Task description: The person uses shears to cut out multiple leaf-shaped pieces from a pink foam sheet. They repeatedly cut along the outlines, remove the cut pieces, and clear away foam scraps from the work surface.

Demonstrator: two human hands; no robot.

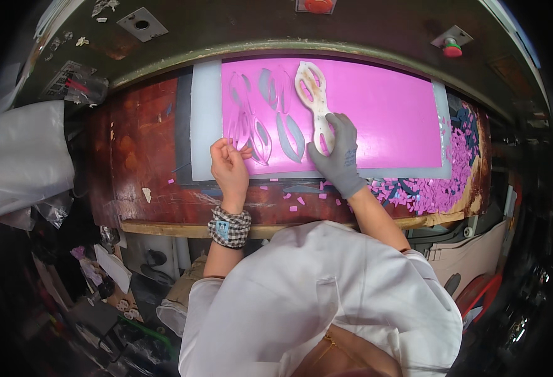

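A pink sheet [383, 113] lies on a pale cutting board [207, 125]. My right hand [340, 154], in a grey glove, grips the lower end of a white cutting die [311, 88], a long waisted plate with slots and brown stains, resting on the sheet. Left of it the sheet has long leaf-shaped openings [289, 138] showing grey beneath. My left hand [230, 168] is bare, its fingers pinched together at the sheet's lower left, on the end of a thin pink cut piece [241, 119]. Part of that piece blends into the sheet behind it.
Small pink and dark scraps [436, 191] are heaped at the right of the worn red-brown table [138, 144]. A green machine beam [226, 31] spans the far side, with a red button [452, 50] on it. Clear plastic sheeting [25, 157] hangs at the left.
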